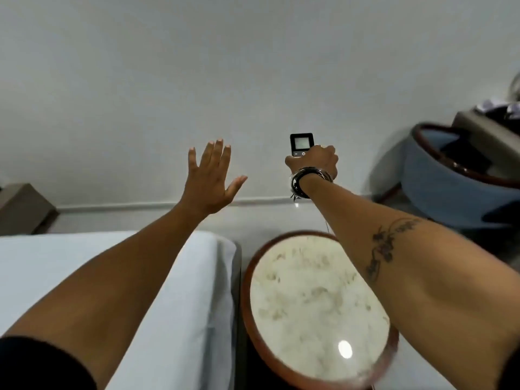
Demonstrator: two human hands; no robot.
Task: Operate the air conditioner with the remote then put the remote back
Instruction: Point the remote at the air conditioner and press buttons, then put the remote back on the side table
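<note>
My right hand [316, 161] is stretched out in front of me, shut on a small black remote [301, 143]. The remote's grey screen and power button face me, and its lower part is hidden in my fist. Dark bracelets circle that wrist. My left hand [211, 175] is raised beside it, fingers spread, palm toward the white wall, holding nothing. No air conditioner is in view.
A round marble-topped side table with a brown rim [247, 277] stands below my right arm. A white bed [84, 266] lies at the lower left. A blue round chair [450, 187] stands at the right, and a brown box [22, 206] at the far left.
</note>
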